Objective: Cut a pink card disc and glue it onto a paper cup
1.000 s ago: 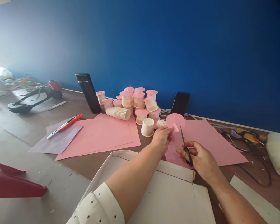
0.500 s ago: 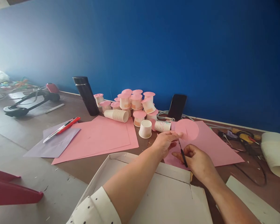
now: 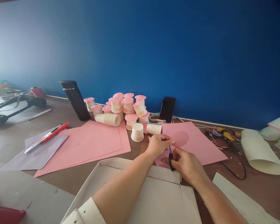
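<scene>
My left hand (image 3: pixel 159 145) pinches the near-left edge of a round pink paper disc (image 3: pixel 180 139), held over a larger pink paper sheet (image 3: pixel 202 149). In my right hand (image 3: pixel 189 165) are small scissors (image 3: pixel 170 159) with black handles, fingers in the loops. Their blades meet the disc's near edge by my left fingertips; how far they are spread is hidden. An upside-down white paper cup (image 3: pixel 137 132) stands left of my hands, beside a printed cup (image 3: pixel 154 128) on its side. Behind them is a pile of cups topped with pink discs (image 3: pixel 131 117).
A white cardboard piece (image 3: pixel 163 199) lies under my forearms. To the left are pink sheets (image 3: pixel 91 140), a red utility knife (image 3: pixel 52 133) on lilac paper, and a black flask (image 3: pixel 76 101). A phone (image 3: pixel 168 109) leans on the wall; cables and a paper roll (image 3: pixel 261 152) lie right.
The view has turned right, so the table's things sit further left. The paper disc has tilted and lowered, now looking flatter and darker. Both hands keep their holds.
</scene>
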`<action>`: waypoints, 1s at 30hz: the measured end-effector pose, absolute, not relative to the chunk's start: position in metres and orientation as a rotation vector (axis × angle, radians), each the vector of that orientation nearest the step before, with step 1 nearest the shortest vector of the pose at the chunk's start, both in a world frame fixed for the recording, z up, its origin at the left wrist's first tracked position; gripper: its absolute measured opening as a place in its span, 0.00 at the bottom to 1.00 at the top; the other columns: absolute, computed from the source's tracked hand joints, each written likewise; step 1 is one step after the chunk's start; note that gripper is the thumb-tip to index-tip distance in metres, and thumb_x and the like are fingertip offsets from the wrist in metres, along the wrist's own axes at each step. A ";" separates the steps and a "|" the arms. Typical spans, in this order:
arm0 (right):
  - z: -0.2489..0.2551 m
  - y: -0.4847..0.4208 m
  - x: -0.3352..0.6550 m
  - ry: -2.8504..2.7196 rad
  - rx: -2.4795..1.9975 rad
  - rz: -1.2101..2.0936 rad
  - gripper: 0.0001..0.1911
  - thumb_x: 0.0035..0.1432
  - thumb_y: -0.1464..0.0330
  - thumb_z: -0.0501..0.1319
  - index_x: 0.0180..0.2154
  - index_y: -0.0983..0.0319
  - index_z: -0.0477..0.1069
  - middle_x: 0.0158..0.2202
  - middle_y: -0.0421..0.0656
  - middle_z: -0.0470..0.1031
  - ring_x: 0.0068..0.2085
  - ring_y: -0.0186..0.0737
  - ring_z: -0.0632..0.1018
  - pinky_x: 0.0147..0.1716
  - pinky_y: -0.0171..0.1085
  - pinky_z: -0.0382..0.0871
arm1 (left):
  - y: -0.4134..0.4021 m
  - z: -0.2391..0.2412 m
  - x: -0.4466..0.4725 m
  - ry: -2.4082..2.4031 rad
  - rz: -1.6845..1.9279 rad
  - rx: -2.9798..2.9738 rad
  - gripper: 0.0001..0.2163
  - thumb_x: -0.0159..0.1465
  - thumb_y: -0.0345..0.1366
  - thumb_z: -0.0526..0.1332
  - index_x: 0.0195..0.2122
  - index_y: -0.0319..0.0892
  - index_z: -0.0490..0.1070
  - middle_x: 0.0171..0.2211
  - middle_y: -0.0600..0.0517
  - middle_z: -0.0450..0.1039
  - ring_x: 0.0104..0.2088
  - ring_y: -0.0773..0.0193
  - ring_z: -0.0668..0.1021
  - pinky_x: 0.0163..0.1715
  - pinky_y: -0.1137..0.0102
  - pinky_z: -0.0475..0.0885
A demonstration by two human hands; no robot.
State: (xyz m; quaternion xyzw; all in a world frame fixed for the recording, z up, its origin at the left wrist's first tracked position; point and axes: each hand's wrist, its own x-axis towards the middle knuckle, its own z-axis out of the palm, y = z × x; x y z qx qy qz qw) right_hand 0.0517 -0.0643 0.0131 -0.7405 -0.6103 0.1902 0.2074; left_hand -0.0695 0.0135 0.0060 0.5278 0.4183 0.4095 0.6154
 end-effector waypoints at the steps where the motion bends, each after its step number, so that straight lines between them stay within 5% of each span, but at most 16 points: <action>1: 0.012 -0.064 0.053 -1.692 -2.015 0.607 0.19 0.47 0.58 0.67 0.20 0.56 0.59 0.18 0.35 0.69 0.22 0.37 0.68 0.23 0.35 0.57 | 0.014 0.004 -0.069 0.985 0.931 1.269 0.13 0.50 0.43 0.74 0.27 0.40 0.78 0.24 0.54 0.73 0.23 0.69 0.69 0.27 0.71 0.66; 8: 0.011 -0.067 0.076 -1.693 -1.626 1.073 0.10 0.50 0.61 0.66 0.32 0.58 0.69 0.27 0.36 0.72 0.29 0.36 0.70 0.28 0.34 0.64 | 0.021 -0.011 -0.070 1.149 0.913 1.477 0.06 0.55 0.39 0.69 0.28 0.42 0.78 0.26 0.53 0.76 0.28 0.65 0.74 0.33 0.70 0.67; 11: 0.016 -0.066 0.092 -1.719 -1.610 1.185 0.16 0.53 0.56 0.65 0.40 0.59 0.75 0.32 0.40 0.77 0.35 0.42 0.76 0.35 0.38 0.69 | 0.022 -0.014 -0.070 1.222 0.903 1.487 0.04 0.55 0.36 0.68 0.26 0.42 0.77 0.27 0.52 0.77 0.30 0.63 0.75 0.34 0.70 0.67; 16: 0.018 -0.054 0.129 -1.353 -2.030 0.436 0.23 0.55 0.50 0.58 0.43 0.58 0.77 0.40 0.48 0.80 0.43 0.54 0.79 0.45 0.49 0.70 | 0.015 -0.008 -0.071 1.258 0.719 1.467 0.04 0.54 0.36 0.68 0.24 0.43 0.77 0.23 0.52 0.74 0.24 0.64 0.72 0.29 0.70 0.65; 19: 0.015 -0.050 0.158 -1.147 -2.287 0.065 0.32 0.53 0.50 0.59 0.55 0.60 0.73 0.53 0.56 0.76 0.55 0.67 0.73 0.51 0.57 0.66 | 0.005 0.001 -0.073 1.179 0.620 1.538 0.06 0.54 0.34 0.66 0.21 0.44 0.76 0.20 0.51 0.73 0.21 0.64 0.70 0.26 0.70 0.65; 24: 0.002 -0.050 0.196 -0.937 -2.543 0.126 0.52 0.49 0.44 0.61 0.67 0.68 0.59 0.60 0.70 0.64 0.59 0.75 0.69 0.48 0.61 0.66 | -0.002 0.013 -0.079 1.204 0.595 1.582 0.05 0.55 0.34 0.65 0.23 0.45 0.78 0.23 0.50 0.76 0.21 0.64 0.72 0.25 0.70 0.64; 30: -0.014 -0.047 0.212 -0.931 -2.411 0.116 0.52 0.46 0.47 0.63 0.66 0.70 0.60 0.55 0.69 0.70 0.56 0.77 0.71 0.46 0.61 0.67 | -0.001 0.016 -0.082 1.195 0.573 1.737 0.08 0.56 0.37 0.65 0.21 0.45 0.77 0.20 0.52 0.72 0.21 0.65 0.69 0.25 0.70 0.61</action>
